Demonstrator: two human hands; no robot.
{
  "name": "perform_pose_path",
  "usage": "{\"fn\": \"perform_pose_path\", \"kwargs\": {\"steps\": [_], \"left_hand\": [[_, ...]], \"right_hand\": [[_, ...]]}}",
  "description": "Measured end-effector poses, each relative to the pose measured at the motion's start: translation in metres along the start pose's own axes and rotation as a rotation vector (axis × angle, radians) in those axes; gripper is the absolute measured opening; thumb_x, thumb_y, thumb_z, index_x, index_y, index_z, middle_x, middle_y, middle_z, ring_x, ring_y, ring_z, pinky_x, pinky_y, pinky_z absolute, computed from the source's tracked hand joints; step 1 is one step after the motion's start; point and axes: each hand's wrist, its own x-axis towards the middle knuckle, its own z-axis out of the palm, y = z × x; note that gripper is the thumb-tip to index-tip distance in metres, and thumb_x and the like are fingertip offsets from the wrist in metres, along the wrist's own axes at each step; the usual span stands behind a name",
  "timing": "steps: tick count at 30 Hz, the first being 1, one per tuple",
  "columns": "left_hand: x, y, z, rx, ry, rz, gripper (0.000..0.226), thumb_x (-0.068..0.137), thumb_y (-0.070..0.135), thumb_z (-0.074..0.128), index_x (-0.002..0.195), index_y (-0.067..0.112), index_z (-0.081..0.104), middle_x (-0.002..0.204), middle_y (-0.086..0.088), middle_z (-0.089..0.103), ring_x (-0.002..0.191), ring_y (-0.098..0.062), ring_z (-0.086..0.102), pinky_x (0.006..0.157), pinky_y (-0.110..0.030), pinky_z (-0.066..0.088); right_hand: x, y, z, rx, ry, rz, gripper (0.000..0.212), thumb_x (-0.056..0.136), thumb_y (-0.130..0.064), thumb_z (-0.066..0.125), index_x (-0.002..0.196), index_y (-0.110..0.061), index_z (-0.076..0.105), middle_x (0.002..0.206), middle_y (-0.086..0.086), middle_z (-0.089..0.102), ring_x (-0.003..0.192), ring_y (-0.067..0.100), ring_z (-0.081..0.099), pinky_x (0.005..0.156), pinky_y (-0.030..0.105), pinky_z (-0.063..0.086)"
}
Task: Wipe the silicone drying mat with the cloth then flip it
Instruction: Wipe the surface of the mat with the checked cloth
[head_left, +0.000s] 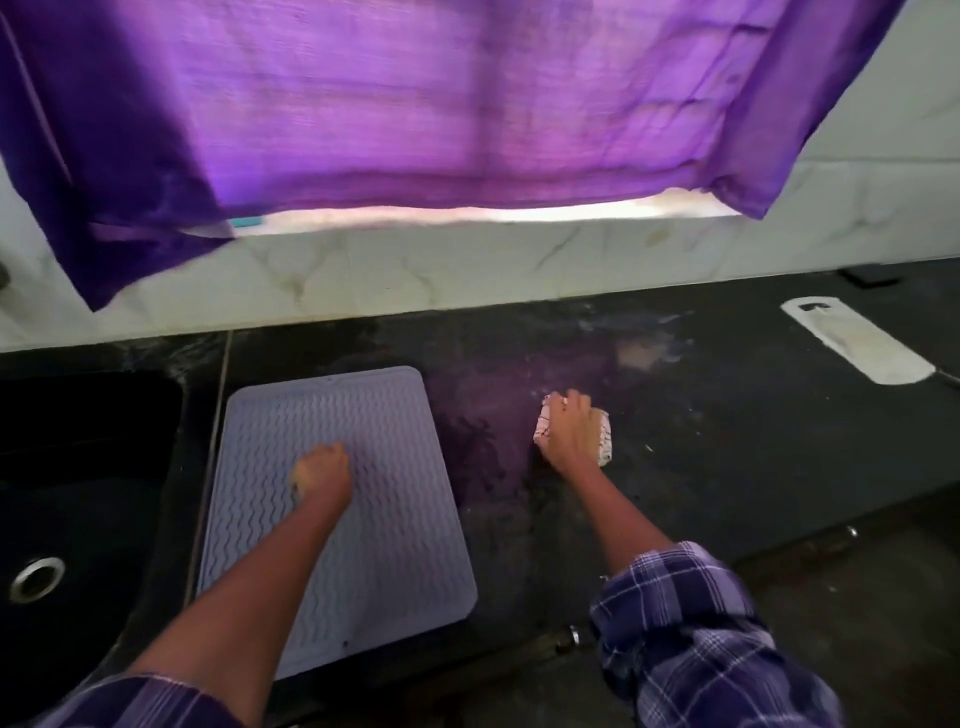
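Head view of a dark stone counter (727, 467). The silicone drying mat (395, 545) — pale lilac, with wavy ribs facing up — lies flat near the counter's front edge, just beside the black sink (78, 467) that occupies the left end. The left hand (322, 470) is over the middle of the mat with its fingers curled into a fist; nothing shows inside it, and whether the knuckles press the ribs or hover just above them cannot be told. The right hand (569, 428) lies on top of the folded cloth (602, 441), a light patterned wad lying on the counter to the right of the mat and apart from it; the fingers bend over the cloth, seemingly taking hold of it. A wet patch (483, 447) darkens the stone between mat and cloth.

Toward the back right corner lies a white cutting board (857, 343); a purple curtain (415, 104) hangs above the tiled backsplash (363, 270).

Judged stage: wiping not yet begun. Risks from here — the mat, if not held down firmly, may slide toward the sink under the first stroke; the cloth may drag through the wet patch and smear it across the ribs; a flip made close to the front edge could drop a corner of the limp mat off the counter.
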Motion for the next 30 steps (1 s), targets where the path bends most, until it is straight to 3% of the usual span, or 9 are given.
{"fn": "perform_pose_path", "kwargs": {"steps": [3,5,10,13,16,19,21,26,30], "left_hand": [[0.003,-0.002,-0.003,-0.034,0.005,-0.058,0.037,0.096,0.028,0.052,0.129,0.011,0.044,0.133,-0.011,0.054,0.121,-0.022,0.056,0.099,-0.033,0.05],[0.005,-0.002,-0.005,-0.068,0.005,-0.09,0.042,0.094,0.03,0.056,0.129,0.012,0.041,0.132,-0.011,0.054,0.12,-0.022,0.056,0.099,-0.033,0.05],[0.009,-0.001,-0.007,-0.07,0.059,-0.097,0.044,0.093,0.029,0.059,0.13,0.014,0.041,0.132,-0.009,0.054,0.121,-0.021,0.055,0.099,-0.029,0.044],[0.01,-0.004,-0.013,-0.11,0.083,0.001,0.047,0.093,0.032,0.058,0.133,0.015,0.042,0.137,-0.007,0.052,0.125,-0.022,0.053,0.103,-0.032,0.042],[0.01,-0.005,-0.025,-0.486,0.074,0.051,0.056,0.093,0.035,0.059,0.14,0.01,0.041,0.141,-0.012,0.05,0.129,-0.026,0.049,0.107,-0.036,0.04],[0.006,-0.011,-0.044,-1.14,0.044,-0.008,0.052,0.094,0.032,0.059,0.136,0.004,0.046,0.134,-0.017,0.055,0.122,-0.03,0.055,0.098,-0.038,0.046],[0.002,-0.024,-0.056,-1.428,-0.061,-0.019,0.049,0.095,0.03,0.059,0.137,0.008,0.045,0.133,-0.014,0.056,0.113,-0.026,0.059,0.084,-0.037,0.047],[-0.001,-0.07,-0.056,-1.584,-0.124,0.007,0.027,0.095,0.014,0.06,0.119,0.001,0.061,0.119,-0.021,0.065,0.051,0.004,0.066,0.048,-0.014,0.053],[0.0,-0.106,-0.036,-1.586,-0.138,-0.04,0.029,0.089,0.02,0.068,0.111,0.002,0.067,0.11,-0.017,0.07,0.055,0.0,0.068,0.048,-0.014,0.053]], "right_hand": [[0.014,0.018,0.004,0.011,-0.016,0.089,0.096,0.072,-0.064,0.064,0.146,-0.013,0.027,0.15,0.018,0.03,0.137,0.035,0.032,0.107,0.045,0.033],[0.021,0.024,0.008,0.031,-0.176,0.091,0.102,0.063,-0.077,0.061,0.136,-0.009,0.042,0.14,0.017,0.046,0.13,0.034,0.043,0.105,0.045,0.036],[0.027,0.013,0.014,0.066,-0.172,0.038,0.032,0.091,-0.036,0.051,0.105,-0.011,0.067,0.113,0.008,0.07,0.105,0.027,0.064,0.088,0.032,0.047],[0.036,-0.008,-0.009,0.367,-0.116,0.12,0.035,0.094,-0.035,0.047,0.102,-0.007,0.067,0.106,0.016,0.07,0.099,0.034,0.066,0.081,0.035,0.051],[0.049,-0.055,-0.049,0.595,-0.092,-0.031,0.035,0.091,-0.031,0.054,0.093,0.0,0.068,0.098,0.026,0.069,0.095,0.037,0.066,0.076,0.037,0.049],[0.05,-0.114,-0.087,0.845,-0.299,-0.225,0.029,0.091,-0.023,0.054,0.066,-0.008,0.056,0.073,0.019,0.054,0.073,0.022,0.053,0.064,0.029,0.036],[0.04,-0.149,-0.099,1.078,-0.46,-0.29,0.019,0.093,-0.015,0.051,0.076,-0.008,0.059,0.073,0.014,0.055,0.068,0.019,0.051,0.061,0.029,0.037],[0.005,-0.212,-0.097,1.339,-0.709,-0.279,0.013,0.093,-0.013,0.054,0.097,-0.006,0.064,0.082,0.008,0.067,0.073,0.018,0.064,0.067,0.027,0.053],[-0.017,-0.239,-0.075,1.554,-0.993,-0.132,0.015,0.097,-0.012,0.048,0.094,-0.007,0.062,0.079,0.009,0.074,0.07,0.019,0.071,0.067,0.03,0.059]]}}
